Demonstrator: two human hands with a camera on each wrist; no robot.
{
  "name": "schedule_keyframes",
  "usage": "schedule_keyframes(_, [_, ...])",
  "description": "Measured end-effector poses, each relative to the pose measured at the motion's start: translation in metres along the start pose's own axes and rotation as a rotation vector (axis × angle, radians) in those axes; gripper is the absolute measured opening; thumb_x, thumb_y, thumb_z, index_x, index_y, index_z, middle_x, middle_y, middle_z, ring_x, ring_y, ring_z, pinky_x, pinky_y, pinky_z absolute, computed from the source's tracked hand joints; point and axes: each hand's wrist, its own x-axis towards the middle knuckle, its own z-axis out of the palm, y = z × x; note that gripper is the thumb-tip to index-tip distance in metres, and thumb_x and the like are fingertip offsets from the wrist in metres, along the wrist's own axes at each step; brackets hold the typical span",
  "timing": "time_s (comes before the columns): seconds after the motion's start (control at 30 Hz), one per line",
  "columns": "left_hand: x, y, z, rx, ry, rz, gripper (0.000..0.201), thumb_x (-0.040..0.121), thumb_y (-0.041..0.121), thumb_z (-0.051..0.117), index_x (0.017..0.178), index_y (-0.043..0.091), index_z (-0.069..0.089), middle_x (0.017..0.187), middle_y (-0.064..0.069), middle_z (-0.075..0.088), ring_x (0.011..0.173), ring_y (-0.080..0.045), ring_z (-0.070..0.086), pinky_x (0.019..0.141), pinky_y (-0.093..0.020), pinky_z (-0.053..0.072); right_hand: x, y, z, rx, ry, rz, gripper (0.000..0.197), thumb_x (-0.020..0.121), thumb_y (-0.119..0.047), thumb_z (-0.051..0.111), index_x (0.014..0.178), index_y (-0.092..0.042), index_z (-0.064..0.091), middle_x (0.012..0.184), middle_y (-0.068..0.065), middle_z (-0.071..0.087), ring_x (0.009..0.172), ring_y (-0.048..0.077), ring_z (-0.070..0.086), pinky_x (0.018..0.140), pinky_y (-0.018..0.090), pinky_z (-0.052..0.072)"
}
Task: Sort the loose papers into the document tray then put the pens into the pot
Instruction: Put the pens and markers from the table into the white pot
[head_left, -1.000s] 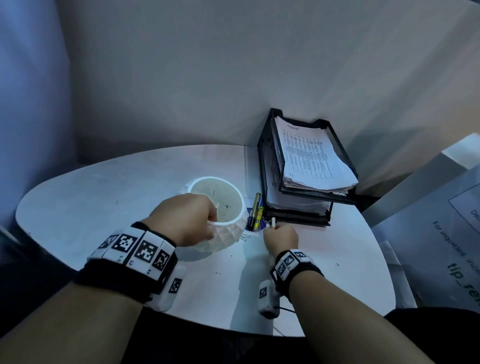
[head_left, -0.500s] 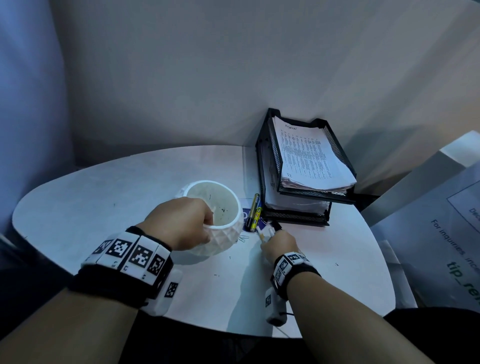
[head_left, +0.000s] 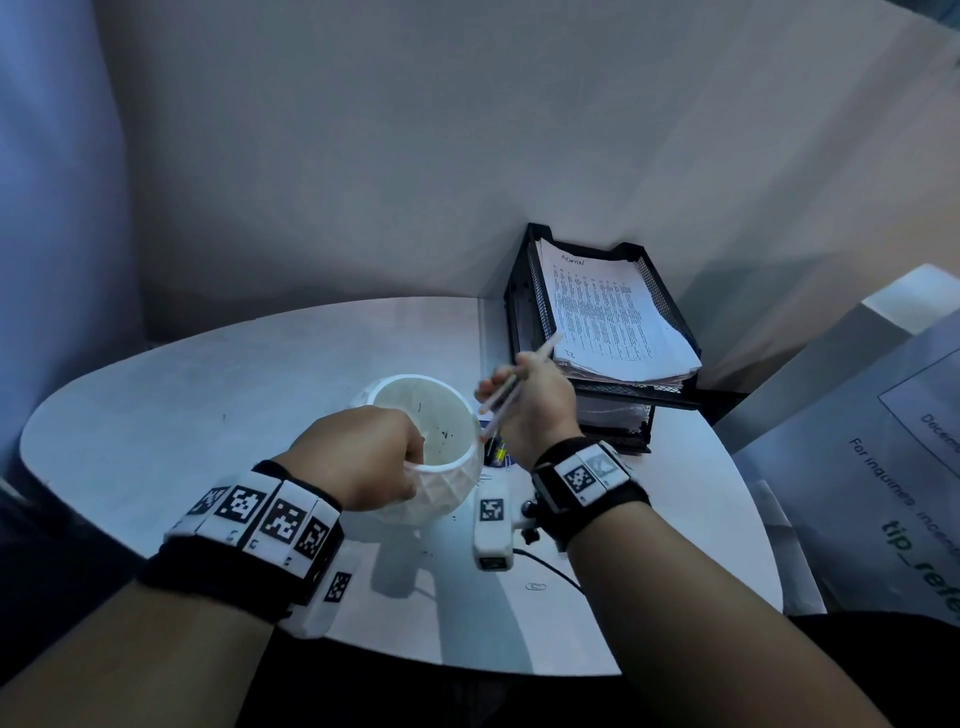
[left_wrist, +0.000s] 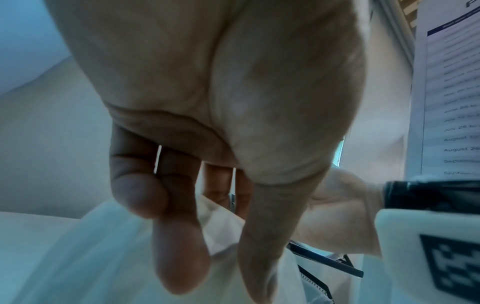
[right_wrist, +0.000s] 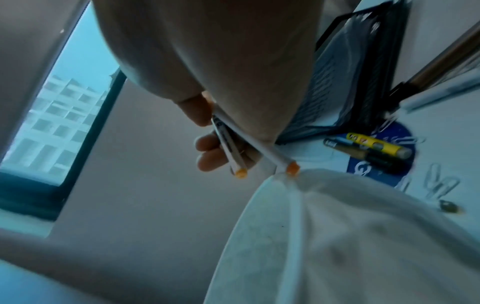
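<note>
A white faceted pot (head_left: 452, 483) stands in the middle of the round white table (head_left: 156, 415). My left hand (head_left: 363, 457) grips its near rim, thumb inside; its fingers (left_wrist: 179, 257) curl against the pot wall (left_wrist: 103, 257). My right hand (head_left: 530, 405) holds two white pens (head_left: 506, 392) raised just right of the pot's rim, orange tips down. In the right wrist view the pens (right_wrist: 233, 150) cross, and one orange tip touches the pot's rim (right_wrist: 259, 189). A black two-tier mesh document tray (head_left: 524, 312) at the back right holds stacked printed papers (head_left: 608, 317).
A yellow marker (right_wrist: 374, 145) and a dark pen (right_wrist: 363, 154) lie on a blue round sticker (right_wrist: 363, 170) between pot and tray. Paper clips (right_wrist: 441, 185) lie scattered there, one more paper clip (head_left: 536, 586) near the front edge. Printed sheets (head_left: 893, 467) stand to the right. Walls close behind.
My right hand picked two white pens off the table and lifted them up and left to the pot's rim. The left hand kept its hold on the pot.
</note>
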Motion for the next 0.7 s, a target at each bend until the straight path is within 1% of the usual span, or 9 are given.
schedule_keyframes(0.07, [-0.001,-0.004,-0.001,0.017,0.0,-0.01,0.022,0.082,0.036,0.072,0.104,0.036,0.074,0.096,0.01,0.068,0.091,-0.017,0.062,0.071,-0.028,0.048,-0.01,0.005,0.021,-0.032,-0.056,-0.014,0.014,0.102,-0.001,0.035,0.101,-0.01,0.046,0.064,0.006,0.053,0.057,0.024,0.057,0.069,0.041,0.053])
schedule_keyframes(0.13, [-0.002,-0.011,-0.002,0.022,0.01,-0.024,0.028,0.081,0.038,0.072,0.109,0.037,0.074,0.109,0.01,0.072,0.096,-0.017,0.064,0.077,-0.03,0.053,-0.016,0.013,0.034,-0.046,-0.097,-0.016,0.021,0.096,0.005,0.03,0.1,-0.011,0.043,0.063,0.007,0.048,0.053,0.023,0.052,0.061,0.037,0.049])
schedule_keyframes(0.23, [-0.006,-0.017,-0.004,0.029,0.02,-0.045,0.023,0.084,0.036,0.072,0.107,0.036,0.074,0.101,0.008,0.07,0.091,-0.017,0.062,0.069,-0.029,0.045,-0.02,0.018,0.045,-0.052,-0.115,-0.033,0.023,0.093,0.006,0.028,0.097,-0.012,0.043,0.064,0.007,0.047,0.054,0.022,0.049,0.059,0.036,0.046])
schedule_keyframes(0.3, [-0.007,-0.02,-0.005,0.024,0.022,-0.039,0.021,0.085,0.035,0.072,0.106,0.035,0.074,0.1,0.008,0.07,0.091,-0.017,0.062,0.069,-0.029,0.044,-0.02,0.021,0.053,0.016,-0.163,-0.003,0.024,0.092,0.007,0.029,0.096,-0.012,0.044,0.068,0.01,0.052,0.06,0.026,0.056,0.068,0.041,0.05])
schedule_keyframes(0.37, [-0.009,-0.021,-0.007,0.016,0.019,-0.041,0.015,0.084,0.035,0.073,0.099,0.035,0.073,0.094,0.009,0.067,0.089,-0.017,0.062,0.068,-0.029,0.043,-0.022,0.026,0.06,-0.013,-0.243,0.047,0.023,0.092,0.005,0.033,0.1,-0.01,0.048,0.078,0.015,0.065,0.076,0.034,0.067,0.082,0.047,0.051])
schedule_keyframes(0.47, [-0.008,-0.025,-0.011,0.011,0.036,-0.052,0.006,0.083,0.033,0.072,0.087,0.035,0.069,0.085,0.01,0.064,0.083,-0.015,0.061,0.062,-0.028,0.04,-0.02,0.033,0.061,-0.138,-0.346,0.054,0.023,0.092,-0.001,0.044,0.111,-0.006,0.057,0.099,0.018,0.075,0.097,0.034,0.071,0.09,0.044,0.052])
schedule_keyframes(0.57, [-0.007,-0.033,-0.013,0.0,0.052,-0.087,0.006,0.082,0.032,0.071,0.082,0.035,0.066,0.081,0.01,0.063,0.083,-0.017,0.061,0.063,-0.029,0.042,0.001,0.033,0.052,-0.04,-0.202,0.042,0.019,0.097,-0.008,0.048,0.112,-0.003,0.06,0.1,0.016,0.075,0.095,0.03,0.071,0.098,0.044,0.053])
schedule_keyframes(0.63, [-0.007,-0.04,-0.014,-0.005,0.062,-0.117,0.005,0.081,0.033,0.071,0.085,0.034,0.068,0.088,0.008,0.067,0.087,-0.02,0.063,0.07,-0.03,0.048,0.022,0.036,0.041,-0.091,-0.001,-0.003,0.015,0.097,-0.007,0.052,0.105,-0.003,0.063,0.087,0.013,0.073,0.085,0.028,0.069,0.091,0.043,0.055])
schedule_keyframes(0.7, [-0.006,-0.044,-0.015,0.0,0.079,-0.141,0.012,0.081,0.034,0.071,0.092,0.034,0.072,0.093,0.008,0.07,0.09,-0.02,0.065,0.075,-0.031,0.051,0.042,0.046,0.025,-0.323,0.176,-0.032,0.013,0.093,-0.007,0.057,0.095,-0.003,0.069,0.082,0.011,0.073,0.077,0.025,0.068,0.081,0.042,0.06])
